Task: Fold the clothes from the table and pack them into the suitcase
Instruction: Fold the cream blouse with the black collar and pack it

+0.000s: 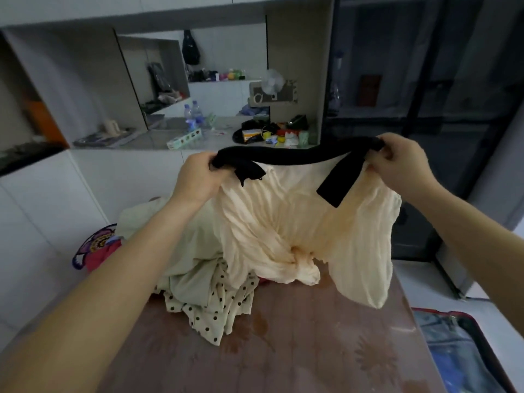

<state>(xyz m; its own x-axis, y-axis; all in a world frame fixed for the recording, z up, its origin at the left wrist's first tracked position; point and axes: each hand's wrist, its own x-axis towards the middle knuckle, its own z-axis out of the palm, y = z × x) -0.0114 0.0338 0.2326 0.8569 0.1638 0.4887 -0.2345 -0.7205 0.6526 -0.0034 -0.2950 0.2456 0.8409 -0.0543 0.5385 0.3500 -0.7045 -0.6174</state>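
Suitcase first: it lies open low on my right, just past the table edge, red rim showing. Blue clothing, denim by the look of it, lies inside. The frame cuts off most of the case, so I cannot tell how full it is.

Up in the air between my hands hangs the cream pleated garment. My left hand has its fingers curled round one end of the black band at the top, and my right hand pinches the other end, hands well apart, band stretched between them. Two black strips dangle from the band. The cream cloth bunches into a knot low in the middle, and its lower edge drapes onto the pile and the tabletop.

Under it on the table, the pile: a pale green garment on top of a polka-dot one, with a scrap of red peeking out beneath. At the pile's left edge sits bright patterned fabric, half hidden by my forearm; bag or garment, I cannot say.

Behind, the wall shelf holds two water bottles, a small fan and clutter too small to make out.
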